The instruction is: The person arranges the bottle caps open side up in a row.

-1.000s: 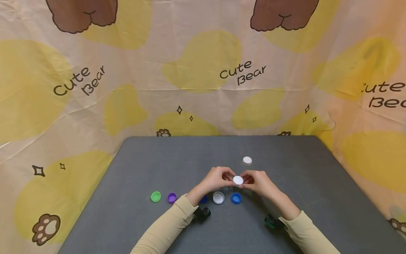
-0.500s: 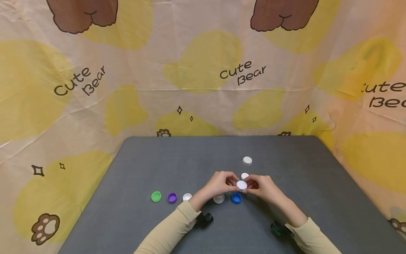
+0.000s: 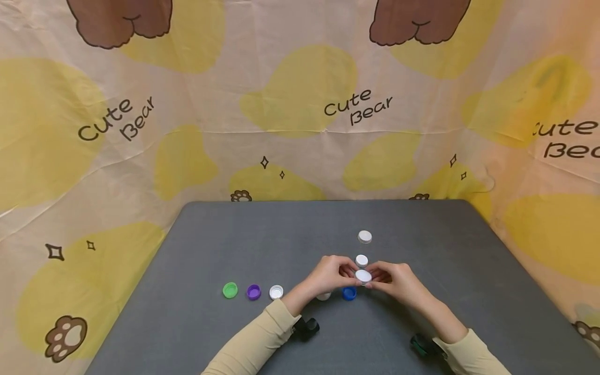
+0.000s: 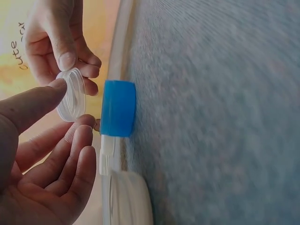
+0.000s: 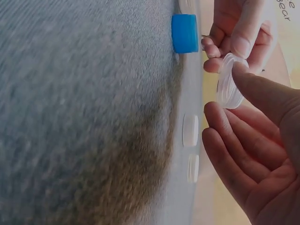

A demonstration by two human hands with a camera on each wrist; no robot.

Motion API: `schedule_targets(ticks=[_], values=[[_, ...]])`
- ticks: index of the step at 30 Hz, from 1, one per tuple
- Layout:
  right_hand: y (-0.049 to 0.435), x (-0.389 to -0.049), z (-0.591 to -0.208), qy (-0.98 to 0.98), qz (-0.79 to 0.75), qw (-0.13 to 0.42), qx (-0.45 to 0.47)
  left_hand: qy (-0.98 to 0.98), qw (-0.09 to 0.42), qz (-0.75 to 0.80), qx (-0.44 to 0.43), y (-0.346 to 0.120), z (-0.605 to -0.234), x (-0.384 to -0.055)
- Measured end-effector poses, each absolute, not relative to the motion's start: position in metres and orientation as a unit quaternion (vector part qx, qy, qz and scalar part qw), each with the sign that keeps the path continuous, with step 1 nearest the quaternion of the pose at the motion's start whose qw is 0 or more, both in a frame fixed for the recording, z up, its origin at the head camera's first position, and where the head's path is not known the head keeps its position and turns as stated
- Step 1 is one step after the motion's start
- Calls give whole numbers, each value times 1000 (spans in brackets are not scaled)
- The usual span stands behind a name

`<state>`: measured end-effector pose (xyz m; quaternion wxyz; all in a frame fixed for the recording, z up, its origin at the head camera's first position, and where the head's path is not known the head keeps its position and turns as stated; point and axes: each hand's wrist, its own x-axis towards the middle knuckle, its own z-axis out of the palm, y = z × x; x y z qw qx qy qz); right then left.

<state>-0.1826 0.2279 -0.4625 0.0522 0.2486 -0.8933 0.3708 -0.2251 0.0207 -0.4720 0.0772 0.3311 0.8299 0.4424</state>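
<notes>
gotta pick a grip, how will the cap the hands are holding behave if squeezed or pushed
The held cap looks thin-walled and hollow, so it is probably light. The ridges around it may give fingers some grip. Being round, it could roll if stood on edge, but lying flat would likely just slide.

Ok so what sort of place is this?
Possibly a small indoor recording setup: a grey round-cornered table, creased pink-and-yellow "Cute Bear" fabric hung behind it, and small dark wrist-worn devices.

My left hand (image 3: pixel 330 274) hides part of a white cap (image 3: pixel 324 297) (the head view's bottom edge cuts off my sleeves (image 3: pixel 253 338)).
</notes>
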Motion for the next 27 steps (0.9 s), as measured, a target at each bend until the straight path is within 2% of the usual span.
schedule_targets(ticks=[16, 20, 27], values=[[239, -172, -451, -886, 368, 67, 275, 832, 87, 445, 319, 31, -471, -216], [246, -177, -460, -882, 368, 68, 287, 834, 84, 439, 324, 32, -471, -216], [247, -174, -452, -878, 397, 19, 268, 829, 84, 443, 329, 33, -469, -216]])
